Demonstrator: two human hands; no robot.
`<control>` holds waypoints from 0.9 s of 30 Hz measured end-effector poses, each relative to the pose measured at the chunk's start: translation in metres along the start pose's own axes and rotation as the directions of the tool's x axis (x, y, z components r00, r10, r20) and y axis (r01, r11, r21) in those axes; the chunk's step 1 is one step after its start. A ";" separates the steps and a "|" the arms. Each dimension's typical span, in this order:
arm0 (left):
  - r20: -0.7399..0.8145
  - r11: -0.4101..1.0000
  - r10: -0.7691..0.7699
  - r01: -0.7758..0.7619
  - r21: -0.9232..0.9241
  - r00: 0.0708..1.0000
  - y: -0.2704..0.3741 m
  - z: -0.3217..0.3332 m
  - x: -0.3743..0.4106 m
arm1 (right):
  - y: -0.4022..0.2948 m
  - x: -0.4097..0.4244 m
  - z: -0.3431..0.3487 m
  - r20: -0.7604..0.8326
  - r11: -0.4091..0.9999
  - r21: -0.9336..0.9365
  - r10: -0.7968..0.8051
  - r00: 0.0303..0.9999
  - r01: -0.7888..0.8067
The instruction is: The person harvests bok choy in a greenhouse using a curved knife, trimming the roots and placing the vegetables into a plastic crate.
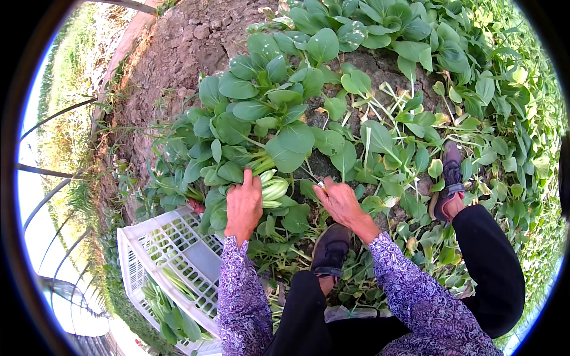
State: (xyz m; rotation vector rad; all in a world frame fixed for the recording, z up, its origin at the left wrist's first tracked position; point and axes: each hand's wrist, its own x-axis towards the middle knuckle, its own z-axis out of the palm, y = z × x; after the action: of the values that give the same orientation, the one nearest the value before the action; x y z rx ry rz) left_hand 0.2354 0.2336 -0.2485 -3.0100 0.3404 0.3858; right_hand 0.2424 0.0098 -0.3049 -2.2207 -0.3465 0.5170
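Note:
My left hand (244,205) grips a cut green leafy plant, most likely bok choy (274,189), its pale stalk base turned to the right. Dark green leaves spread behind and left of that hand. In my right hand (340,202), the fingers are closed on a small knife (321,184) whose thin blade points up and left, towards the base of the standing plants (267,111). Most of the knife's handle is hidden by the fingers. The two hands are apart, low over the plant bed.
A white plastic crate (196,253) holding leafy greens stands at the lower left. My shoes (331,249) rest among the plants. Cut leaves and pale stalks (378,138) litter the soil on the right. Bare earth (178,53) lies at the upper left, beside curved hoops (58,111).

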 end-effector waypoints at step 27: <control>0.009 0.978 -0.092 0.092 -0.186 0.996 0.040 -0.005 -0.006 | 0.042 0.070 -0.009 0.286 0.979 0.014 -0.198 0.937 0.203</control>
State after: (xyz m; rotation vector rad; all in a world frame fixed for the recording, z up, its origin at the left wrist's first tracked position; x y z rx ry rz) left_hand 0.2216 0.1955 -0.2441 -3.1924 0.1718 0.4334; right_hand 0.3116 0.0057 -0.3492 -2.0953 -0.7230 0.7271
